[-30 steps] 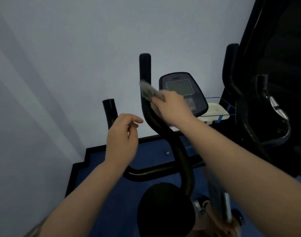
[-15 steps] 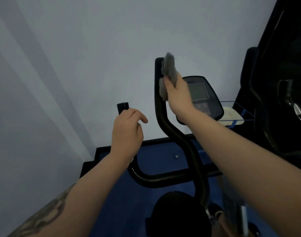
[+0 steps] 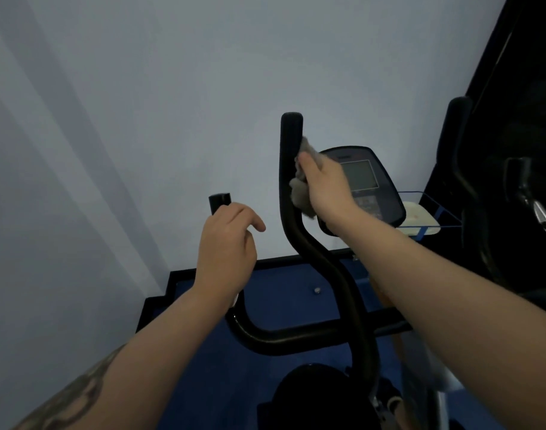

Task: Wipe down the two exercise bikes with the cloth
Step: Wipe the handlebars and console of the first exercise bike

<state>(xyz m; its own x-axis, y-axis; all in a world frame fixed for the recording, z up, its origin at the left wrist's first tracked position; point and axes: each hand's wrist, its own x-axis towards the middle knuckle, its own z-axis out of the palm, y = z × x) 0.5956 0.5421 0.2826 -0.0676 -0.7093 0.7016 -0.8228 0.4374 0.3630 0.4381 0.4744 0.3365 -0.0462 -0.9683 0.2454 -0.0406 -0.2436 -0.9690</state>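
Note:
The near exercise bike has a black curved handlebar upright [image 3: 291, 135], a console [image 3: 364, 178] with a grey screen, and a black seat [image 3: 312, 395] at the bottom. My right hand [image 3: 324, 184] grips a crumpled grey cloth [image 3: 299, 193] and presses it against the right side of the upright, a little below its tip. My left hand [image 3: 228, 240] lies over the shorter left handlebar [image 3: 219, 201], fingers loosely curled and index finger sticking out. Whether it touches the bar is hidden. The second bike [image 3: 470, 169] stands dark at the right.
A pale wall fills the left and back. A blue wire rack [image 3: 433, 209] holding something pale sits between the bikes. Blue floor [image 3: 281, 287] with a black border lies below the handlebars.
My right hand carried the cloth up to the upright's tip, then slid it back down a short way. My left hand moved over the left handlebar. The view shifted slightly.

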